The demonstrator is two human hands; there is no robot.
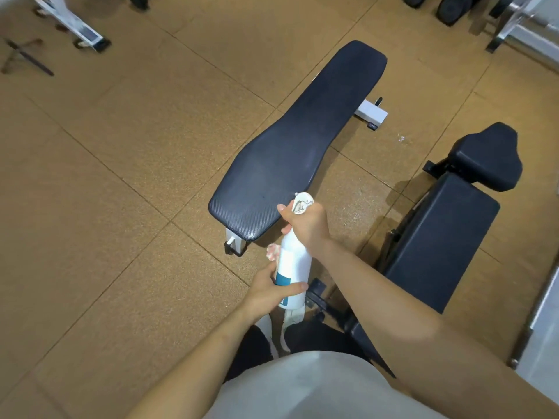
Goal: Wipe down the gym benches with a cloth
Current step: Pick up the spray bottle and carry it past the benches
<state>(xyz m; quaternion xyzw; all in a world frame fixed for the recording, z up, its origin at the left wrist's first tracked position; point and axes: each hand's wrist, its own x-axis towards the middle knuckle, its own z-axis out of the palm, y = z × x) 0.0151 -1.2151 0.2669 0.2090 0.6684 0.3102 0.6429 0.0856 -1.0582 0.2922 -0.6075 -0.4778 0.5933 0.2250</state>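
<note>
Bench (pixel 298 140), the flat one, stretches diagonally across the brown speckled floor (pixel 121 176), its near end wide and its far end rounded. Its pad is dark navy with a fine dimpled texture, and a dull sheen runs along the right edge. White frame legs show under the near end and beside the far end. A second bench (pixel 438 237) with black padding and a raised headrest stands just to the right, apart from the first.

The right hand (pixel 307 225) is wrapped around the neck of a white spray bottle (pixel 293 264), one finger curled over the trigger of the pale spray head, which hangs just over the near right corner of the flat pad. The left hand (pixel 272 290) grips the lower body of the bottle over its blue label, thumb across the front. A cloth (pixel 273 251), pale with pinkish marks, sticks out above the left hand behind the bottle; it seems to be pinched in those fingers, though the bottle hides the hold
</note>
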